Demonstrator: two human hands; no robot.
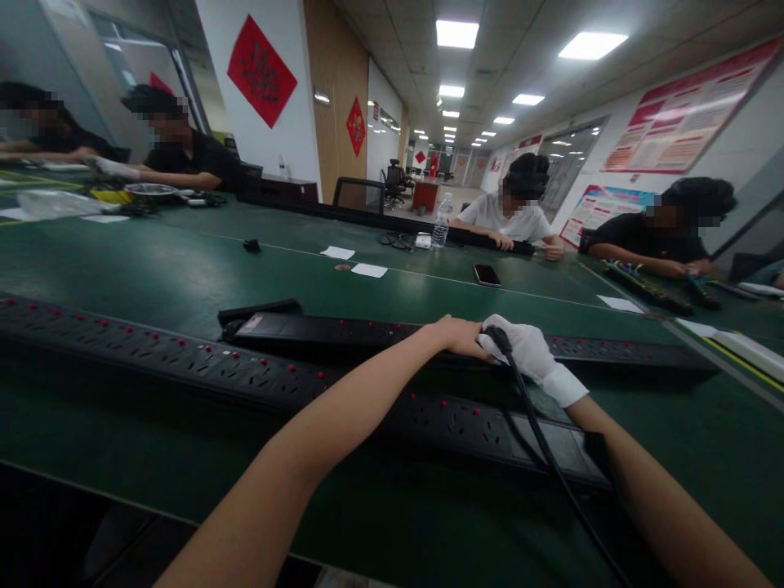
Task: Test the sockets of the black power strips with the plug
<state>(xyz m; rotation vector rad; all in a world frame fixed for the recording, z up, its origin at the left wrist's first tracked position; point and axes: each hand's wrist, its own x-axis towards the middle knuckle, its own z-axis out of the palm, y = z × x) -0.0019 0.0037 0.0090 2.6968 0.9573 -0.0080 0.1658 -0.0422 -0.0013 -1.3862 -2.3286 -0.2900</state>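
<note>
Across the green table lies a long black power strip (294,328) with red buttons, partly covered by my hands. My bare left hand (462,336) is closed over its middle, fingertips beside the plug. In a white glove, my right hand (527,353) grips a black plug (497,336) over that strip. Whether its pins are in a socket is hidden. A black cable (545,445) runs from the plug toward the lower right. Closer to me lies a second, longer power strip (159,351), crossed by my left forearm and the cable.
A black bar (260,311) lies behind the far strip's left end. Farther back are a phone (487,274), paper slips (369,270) and a water bottle (441,222). Several people sit around the table, one in a white shirt (511,214) handling a long black strip.
</note>
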